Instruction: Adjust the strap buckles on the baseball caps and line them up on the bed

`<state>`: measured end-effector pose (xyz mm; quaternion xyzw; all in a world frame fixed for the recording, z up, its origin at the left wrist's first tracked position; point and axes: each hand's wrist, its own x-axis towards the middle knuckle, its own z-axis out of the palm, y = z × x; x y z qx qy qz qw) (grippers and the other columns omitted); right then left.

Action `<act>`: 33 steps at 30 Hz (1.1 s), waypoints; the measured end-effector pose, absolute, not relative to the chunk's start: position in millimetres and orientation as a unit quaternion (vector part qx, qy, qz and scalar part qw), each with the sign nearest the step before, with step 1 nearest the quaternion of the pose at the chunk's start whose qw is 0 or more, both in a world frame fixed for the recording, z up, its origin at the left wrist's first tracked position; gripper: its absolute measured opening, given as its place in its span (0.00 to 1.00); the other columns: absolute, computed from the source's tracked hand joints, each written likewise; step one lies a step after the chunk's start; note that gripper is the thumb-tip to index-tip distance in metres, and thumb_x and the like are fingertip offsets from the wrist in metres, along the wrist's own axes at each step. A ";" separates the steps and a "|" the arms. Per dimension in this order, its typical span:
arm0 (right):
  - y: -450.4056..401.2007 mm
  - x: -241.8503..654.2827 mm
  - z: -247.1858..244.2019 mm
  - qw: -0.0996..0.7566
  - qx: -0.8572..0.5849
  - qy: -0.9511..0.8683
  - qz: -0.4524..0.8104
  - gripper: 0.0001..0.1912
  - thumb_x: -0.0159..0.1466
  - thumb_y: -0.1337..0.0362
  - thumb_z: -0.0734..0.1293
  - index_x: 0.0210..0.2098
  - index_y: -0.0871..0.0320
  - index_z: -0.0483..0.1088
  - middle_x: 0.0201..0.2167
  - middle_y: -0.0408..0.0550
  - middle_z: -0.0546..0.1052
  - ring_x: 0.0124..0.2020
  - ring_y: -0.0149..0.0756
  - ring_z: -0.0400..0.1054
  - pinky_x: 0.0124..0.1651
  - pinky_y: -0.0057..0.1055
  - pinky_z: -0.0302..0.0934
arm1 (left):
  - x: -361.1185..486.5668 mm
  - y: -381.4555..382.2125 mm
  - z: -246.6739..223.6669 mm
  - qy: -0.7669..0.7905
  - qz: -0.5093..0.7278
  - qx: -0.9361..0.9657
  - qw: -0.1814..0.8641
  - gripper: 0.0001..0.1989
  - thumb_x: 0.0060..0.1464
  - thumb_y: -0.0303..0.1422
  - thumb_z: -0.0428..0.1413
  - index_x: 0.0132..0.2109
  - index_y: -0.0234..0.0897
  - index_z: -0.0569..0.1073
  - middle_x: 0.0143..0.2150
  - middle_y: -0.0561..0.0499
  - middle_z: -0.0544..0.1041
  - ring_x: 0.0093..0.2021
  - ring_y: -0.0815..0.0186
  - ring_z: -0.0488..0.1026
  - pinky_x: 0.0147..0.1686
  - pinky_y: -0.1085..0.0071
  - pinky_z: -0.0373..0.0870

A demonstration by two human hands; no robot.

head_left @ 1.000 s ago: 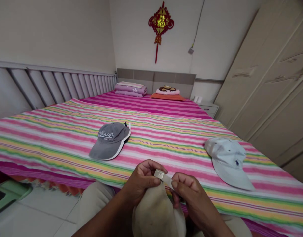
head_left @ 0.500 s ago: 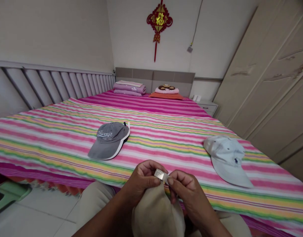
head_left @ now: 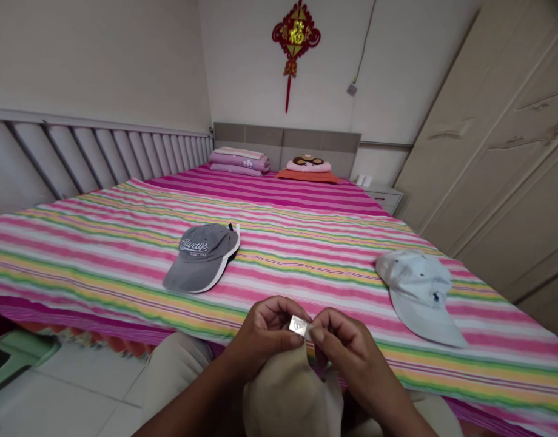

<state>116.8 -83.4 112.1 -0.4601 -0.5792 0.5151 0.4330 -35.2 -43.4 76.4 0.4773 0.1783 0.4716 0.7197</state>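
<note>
A beige cap (head_left: 288, 394) is held low over my lap, its crown toward me. Fingers and thumb of my left hand (head_left: 274, 328) are closed on the silver metal buckle (head_left: 298, 326) of the cap's back strap. My right hand (head_left: 342, 340) pinches the strap (head_left: 309, 331) just right of the buckle. Most of the strap is hidden by my fingers. On the bed ahead to the left lies a grey cap (head_left: 201, 255) with white lettering. A pale cap (head_left: 418, 291) with a small dark emblem lies to the right.
The bed carries a striped sheet (head_left: 297, 243). Folded purple bedding (head_left: 240, 162) and a pink-and-orange stack (head_left: 307, 173) lie by the headboard (head_left: 322, 142). A railing (head_left: 101, 145) runs along the left. A green stool (head_left: 24, 355) stands at lower left, a wardrobe (head_left: 501, 152) at right.
The buckle has tilted a little and shifted slightly right between my fingers. Both hands keep their grip, and the two caps on the bed lie as before.
</note>
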 end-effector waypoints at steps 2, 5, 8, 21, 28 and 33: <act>-82.7 119.4 111.4 0.448 -0.440 -0.564 0.536 0.13 0.57 0.55 0.62 0.24 0.58 0.62 0.16 0.39 0.67 0.19 0.28 0.59 0.23 0.26 0.55 | -35.5 -44.3 76.6 0.178 0.477 0.452 0.732 0.12 0.35 0.27 0.63 0.33 0.35 0.73 0.31 0.51 0.73 0.31 0.69 0.68 0.31 0.73 0.62; -81.6 121.4 107.9 0.452 -0.433 -0.537 0.565 0.14 0.54 0.55 0.65 0.21 0.59 0.62 0.15 0.40 0.66 0.18 0.27 0.59 0.24 0.26 0.54 | -35.2 -45.3 76.8 0.184 0.474 0.442 0.739 0.13 0.35 0.26 0.63 0.32 0.35 0.72 0.32 0.51 0.73 0.30 0.70 0.68 0.31 0.74 0.62; -81.4 120.5 104.1 0.454 -0.434 -0.510 0.588 0.15 0.52 0.55 0.67 0.20 0.59 0.62 0.13 0.39 0.65 0.16 0.25 0.56 0.21 0.25 0.52 | -33.2 -45.6 77.0 0.185 0.465 0.449 0.740 0.13 0.34 0.27 0.64 0.32 0.35 0.72 0.32 0.51 0.73 0.30 0.71 0.67 0.30 0.74 0.61; -80.7 126.3 97.0 0.444 -0.398 -0.505 0.623 0.13 0.57 0.55 0.64 0.25 0.59 0.64 0.17 0.39 0.67 0.17 0.26 0.59 0.22 0.25 0.54 | -35.6 -43.0 68.4 0.185 0.466 0.446 0.741 0.12 0.34 0.26 0.64 0.32 0.36 0.74 0.30 0.52 0.73 0.31 0.69 0.68 0.33 0.73 0.62; -78.0 127.8 89.5 0.451 -0.424 -0.443 0.648 0.13 0.52 0.58 0.68 0.22 0.60 0.64 0.14 0.39 0.67 0.15 0.24 0.55 0.20 0.23 0.50 | -34.6 -43.3 68.5 0.191 0.443 0.453 0.750 0.12 0.35 0.27 0.64 0.31 0.37 0.74 0.26 0.53 0.71 0.31 0.71 0.66 0.32 0.75 0.59; -76.1 125.8 90.7 0.447 -0.435 -0.457 0.634 0.13 0.50 0.58 0.69 0.22 0.62 0.66 0.12 0.40 0.67 0.14 0.24 0.56 0.20 0.24 0.47 | -34.6 -40.5 63.0 0.191 0.429 0.473 0.745 0.12 0.33 0.27 0.64 0.31 0.36 0.75 0.30 0.52 0.71 0.31 0.71 0.65 0.32 0.75 0.58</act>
